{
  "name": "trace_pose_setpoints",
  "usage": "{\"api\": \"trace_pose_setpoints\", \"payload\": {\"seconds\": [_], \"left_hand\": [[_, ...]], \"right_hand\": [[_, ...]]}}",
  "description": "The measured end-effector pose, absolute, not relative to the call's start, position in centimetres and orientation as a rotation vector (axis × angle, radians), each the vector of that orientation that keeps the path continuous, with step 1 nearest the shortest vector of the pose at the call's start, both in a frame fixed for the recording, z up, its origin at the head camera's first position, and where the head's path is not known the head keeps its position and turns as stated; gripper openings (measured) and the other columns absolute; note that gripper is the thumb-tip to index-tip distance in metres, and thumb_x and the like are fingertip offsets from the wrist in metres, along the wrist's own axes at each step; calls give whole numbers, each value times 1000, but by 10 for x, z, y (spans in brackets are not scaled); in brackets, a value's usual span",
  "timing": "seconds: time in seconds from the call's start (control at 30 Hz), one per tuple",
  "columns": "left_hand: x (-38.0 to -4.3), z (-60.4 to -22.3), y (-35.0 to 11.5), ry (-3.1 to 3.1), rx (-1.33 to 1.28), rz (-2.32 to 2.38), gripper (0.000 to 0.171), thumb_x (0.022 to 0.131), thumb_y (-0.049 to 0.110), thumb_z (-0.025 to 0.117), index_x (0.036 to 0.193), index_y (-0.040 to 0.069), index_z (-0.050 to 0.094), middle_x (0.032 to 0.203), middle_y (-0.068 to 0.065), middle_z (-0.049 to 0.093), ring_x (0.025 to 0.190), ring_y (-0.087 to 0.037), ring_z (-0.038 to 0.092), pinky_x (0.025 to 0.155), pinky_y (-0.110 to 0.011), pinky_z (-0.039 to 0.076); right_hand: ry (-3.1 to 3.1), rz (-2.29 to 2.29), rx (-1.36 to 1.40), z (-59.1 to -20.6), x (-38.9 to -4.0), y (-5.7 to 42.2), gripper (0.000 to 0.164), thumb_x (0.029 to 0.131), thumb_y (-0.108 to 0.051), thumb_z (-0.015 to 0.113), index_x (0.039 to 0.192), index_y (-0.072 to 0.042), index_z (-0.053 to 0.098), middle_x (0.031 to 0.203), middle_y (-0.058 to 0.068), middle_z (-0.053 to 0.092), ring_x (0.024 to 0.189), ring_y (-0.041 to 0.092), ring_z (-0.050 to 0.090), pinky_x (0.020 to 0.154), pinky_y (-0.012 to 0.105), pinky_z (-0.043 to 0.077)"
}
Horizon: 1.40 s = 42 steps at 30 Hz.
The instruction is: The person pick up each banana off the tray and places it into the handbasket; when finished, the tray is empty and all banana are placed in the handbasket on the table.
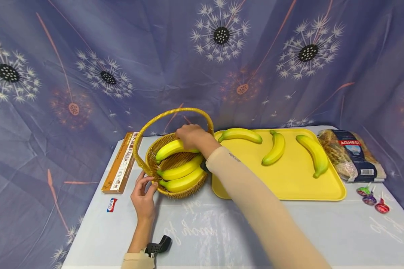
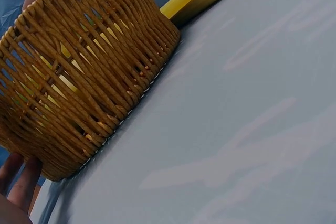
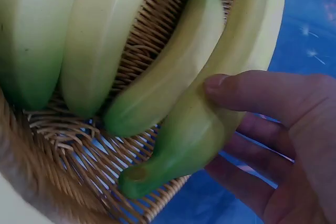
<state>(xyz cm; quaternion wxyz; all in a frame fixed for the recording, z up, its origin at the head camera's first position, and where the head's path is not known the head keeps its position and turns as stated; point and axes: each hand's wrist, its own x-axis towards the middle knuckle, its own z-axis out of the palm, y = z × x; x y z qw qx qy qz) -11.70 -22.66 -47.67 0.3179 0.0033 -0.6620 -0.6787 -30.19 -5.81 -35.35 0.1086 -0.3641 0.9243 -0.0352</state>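
Note:
A wicker basket (image 1: 188,193) with a tall hooped handle holds several bananas (image 1: 183,181). At its far side my right hand (image 1: 192,136) grips a banana (image 3: 210,114), with the thumb on top and the fingers beneath. In the right wrist view this banana lies along the rim, beside another banana (image 3: 168,66) inside; from the head it is partly or wholly hidden by the hand. My left hand (image 1: 144,196) holds the basket's left side by the foot of the handle. Its fingertips (image 2: 26,177) touch the woven wall in the left wrist view.
Right of the basket, a yellow tray (image 1: 242,179) carries three bananas (image 1: 311,155). Beyond it lie a pasta bag (image 1: 351,155) and three lollipops (image 1: 369,199). At left are a pasta box (image 1: 121,164) and a small red-and-blue packet (image 1: 112,205). A patterned curtain (image 1: 175,56) stands behind.

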Motion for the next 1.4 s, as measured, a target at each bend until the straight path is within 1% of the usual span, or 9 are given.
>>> {"api": "trace_pose_setpoints", "payload": {"seconds": [0.17, 0.3, 0.4, 0.57, 0.77, 0.97, 1.17, 1.3, 1.4], "left_hand": [[-115, -477, -223, -1777, 25, -1757, 16, 83, -15, 60, 98, -20, 59, 136, -26, 47, 115, -25, 56, 84, -23, 51], [-116, -476, -221, -1782, 39, -1750, 16, 83, -15, 60, 98, -19, 60, 136, -24, 48, 113, -27, 57, 83, -23, 52], [-117, -474, -221, -1772, 46, -1749, 16, 82, -15, 59, 98, -19, 61, 136, -25, 48, 113, -28, 57, 83, -23, 52], [-117, -473, -220, -1775, 40, -1742, 16, 82, -16, 59, 98, -19, 61, 136, -26, 47, 117, -32, 55, 82, -24, 52], [-117, -472, -219, -1780, 41, -1735, 16, 83, -15, 59, 98, -19, 61, 136, -26, 48, 119, -37, 53, 83, -24, 52], [-117, -473, -220, -1780, 30, -1734, 16, 83, -15, 59, 98, -20, 60, 136, -26, 47, 119, -36, 52, 83, -23, 52], [-118, -472, -222, -1789, 30, -1724, 16, 83, -14, 59, 99, -18, 61, 136, -25, 47, 118, -30, 54, 84, -24, 52], [-118, -473, -223, -1782, 24, -1727, 16, 84, -14, 59, 99, -18, 61, 136, -26, 47, 116, -30, 55, 82, -23, 52], [-117, -474, -225, -1773, 29, -1734, 16, 84, -14, 58, 99, -18, 61, 136, -25, 47, 115, -29, 56, 81, -23, 52]], "right_hand": [[2675, 58, -1067, -363, -298, -63, 14, 96, -10, 57, 103, -20, 62, 92, -1, 59, 77, 16, 53, 64, 31, 40], [2654, 176, -1054, -370, -294, -67, 24, 96, -10, 56, 118, -18, 61, 104, 0, 60, 86, 16, 56, 68, 30, 43], [2644, 216, -1060, -374, -294, -70, 27, 96, -11, 57, 121, -19, 59, 106, 0, 61, 90, 15, 56, 70, 30, 44], [2629, 199, -1065, -377, -294, -73, 17, 95, -11, 57, 108, -20, 60, 98, 0, 58, 85, 15, 54, 68, 31, 41], [2616, 115, -1031, -378, -294, -69, 15, 94, -9, 57, 102, -20, 62, 96, -1, 57, 80, 15, 49, 65, 31, 37], [2601, 97, -1038, -380, -295, -67, 14, 95, -10, 55, 93, -19, 64, 97, 1, 58, 80, 16, 51, 65, 31, 38], [2616, 78, -1048, -379, -295, -68, 14, 96, -11, 53, 89, -18, 62, 87, 2, 57, 75, 16, 47, 65, 32, 36], [2614, 69, -1028, -379, -294, -71, 13, 97, -12, 53, 102, -18, 64, 98, 3, 58, 83, 17, 50, 68, 33, 37], [2609, 79, -1035, -380, -293, -74, 23, 97, -13, 54, 119, -16, 62, 105, 3, 58, 87, 17, 52, 69, 34, 39]]}}
